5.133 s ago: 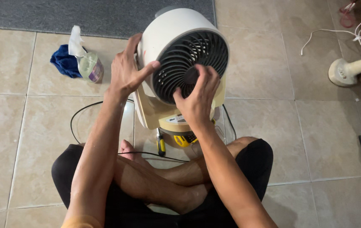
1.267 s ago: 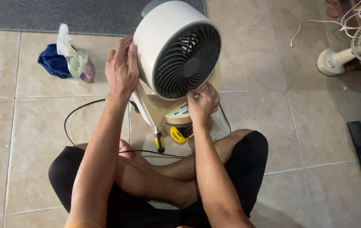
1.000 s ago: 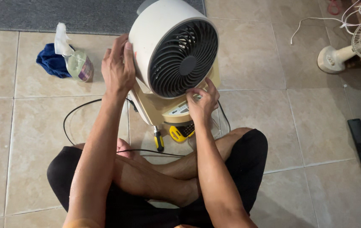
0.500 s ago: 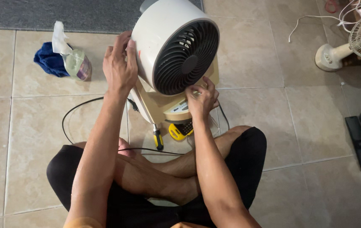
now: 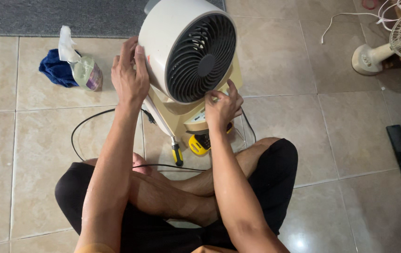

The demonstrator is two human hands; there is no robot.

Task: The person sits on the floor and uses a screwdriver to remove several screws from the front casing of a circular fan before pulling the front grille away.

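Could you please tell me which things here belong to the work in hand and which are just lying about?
In hand: round cream fan, left hand, right hand, screwdriver.

Lying about: blue cloth, spray bottle, pedestal fan, grey rug.

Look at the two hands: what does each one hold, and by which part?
The left hand grips the round fan by its cream housing's side. The right hand pinches the lower rim of its dark front grille.
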